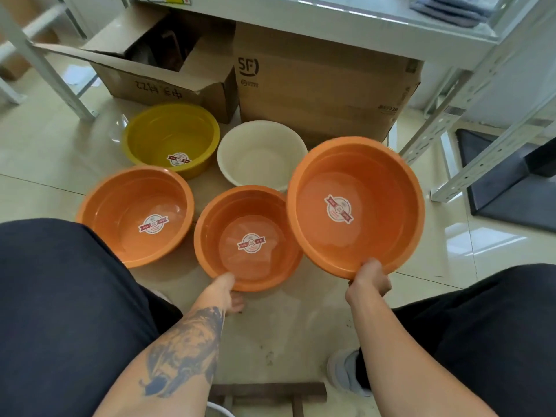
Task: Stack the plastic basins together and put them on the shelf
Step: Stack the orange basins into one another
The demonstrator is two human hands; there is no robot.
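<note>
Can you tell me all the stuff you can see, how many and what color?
Orange basins: three; two on the floor, one lifted at the right.
Yellow basin: one, back left on the floor.
White basin: one, back middle on the floor.
Cardboard boxes: two, brown, under the shelf; the left one is open.
Shelf: one, white metal, at the top.
Folded cloths: grey, on the shelf, top right.
Left hand: on the middle orange basin's near rim.
Right hand: fingers gripping the lifted basin's rim.
</note>
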